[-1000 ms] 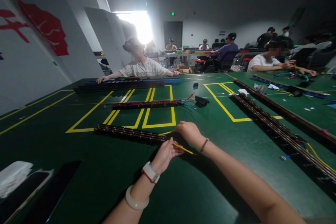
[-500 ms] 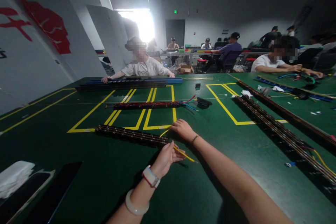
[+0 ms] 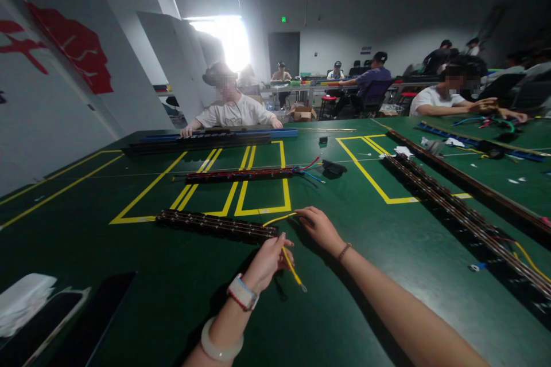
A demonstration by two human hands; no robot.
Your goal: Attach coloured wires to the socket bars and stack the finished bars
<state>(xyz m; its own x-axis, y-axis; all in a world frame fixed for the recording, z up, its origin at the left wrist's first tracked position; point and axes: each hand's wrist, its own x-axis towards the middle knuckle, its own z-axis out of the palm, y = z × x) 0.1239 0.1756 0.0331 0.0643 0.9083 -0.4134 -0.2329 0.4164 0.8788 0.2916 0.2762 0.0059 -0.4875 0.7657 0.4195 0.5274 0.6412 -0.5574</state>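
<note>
A long dark rail [image 3: 210, 225] with metal strips along its top lies on the green table, its right end beside my hands. My left hand [image 3: 271, 258], below that end, is closed on a yellow cable [image 3: 293, 268] tipped with a ring terminal, which points down to the right. My right hand [image 3: 321, 230] pinches the end of a yellow wire [image 3: 279, 219] that runs from the rail's right end. Whether both yellow lengths are one cable is hidden by my left hand.
Beyond lies a second rail [image 3: 241, 174] with red and blue wires, near a black connector [image 3: 334, 168]. Long rails [image 3: 456, 223] stretch along the right. White cloth [image 3: 28, 298] and dark flat pieces sit at lower left. Co-workers sit across the table.
My right hand has moved right, drawing its yellow wire out straighter. The cable in my left hand has swung to point more downward. Across the table, a person's hands have shifted slightly.
</note>
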